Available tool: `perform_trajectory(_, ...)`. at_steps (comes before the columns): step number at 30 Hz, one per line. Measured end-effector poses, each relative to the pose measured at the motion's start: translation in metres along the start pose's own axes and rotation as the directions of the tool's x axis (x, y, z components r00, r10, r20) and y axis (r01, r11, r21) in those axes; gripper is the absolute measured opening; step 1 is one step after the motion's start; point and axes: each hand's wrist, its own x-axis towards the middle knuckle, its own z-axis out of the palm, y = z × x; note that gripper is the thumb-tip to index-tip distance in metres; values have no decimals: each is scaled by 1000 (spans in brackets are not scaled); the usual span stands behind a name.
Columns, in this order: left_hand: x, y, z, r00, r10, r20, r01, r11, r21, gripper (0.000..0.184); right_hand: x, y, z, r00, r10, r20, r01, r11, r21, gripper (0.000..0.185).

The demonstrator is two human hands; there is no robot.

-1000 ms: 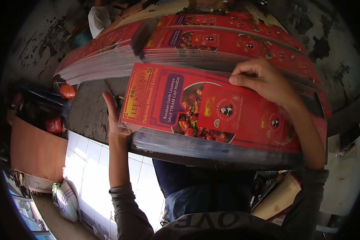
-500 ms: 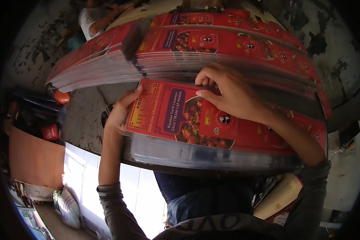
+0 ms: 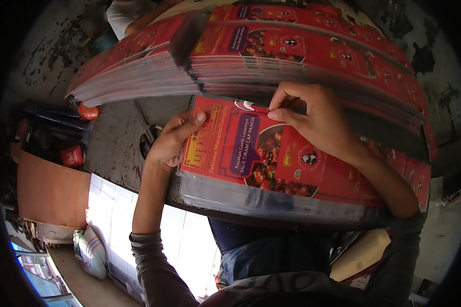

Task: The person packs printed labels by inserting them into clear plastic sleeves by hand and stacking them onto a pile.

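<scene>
A stack of red printed sheets in clear plastic (image 3: 225, 163) lies at the table's near edge. My left hand (image 3: 176, 135) holds the left end of the top sheet, thumb on its face and fingers curled at the edge. My right hand (image 3: 312, 115) pinches the far edge of that sheet between thumb and fingertips; a strip of the edge curls up white just left of the pinch. Behind it stand taller stacks of the same red sheets (image 3: 251, 46). Black-handled scissors (image 3: 147, 138) lie on the table left of my left hand.
Another pile of red sheets (image 3: 128, 56) stands at the far left. A person in a white top (image 3: 130, 15) is beyond it. An orange item (image 3: 88, 112) is by the table's left end, above a brown board (image 3: 54, 194). A white sack (image 3: 91, 253) rests on the floor.
My left hand has closed from spread fingers onto the sheet's left end. My right hand first moved left along the far edge, and that edge now curls up. The scissors show more.
</scene>
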Motion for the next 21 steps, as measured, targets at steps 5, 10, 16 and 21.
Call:
perform_trajectory(5,0,-2,3,999,-4,-49,5,1000,8,34,1,-9,-2,993,109,39,-108,994,-9,7)
perform_trajectory(10,1,-4,1,999,5,-53,-5,1000,-4,33,2,-10,0,994,104,12,-104,995,-5,6)
perform_trajectory(16,3,1,8,988,2,-157,-5,1000,-18,31,2,-14,0,990,139,22,-137,989,-56,7)
perform_trajectory(21,7,5,13,974,-72,-213,50,993,-103,27,0,-3,6,995,96,4,-96,995,29,6)
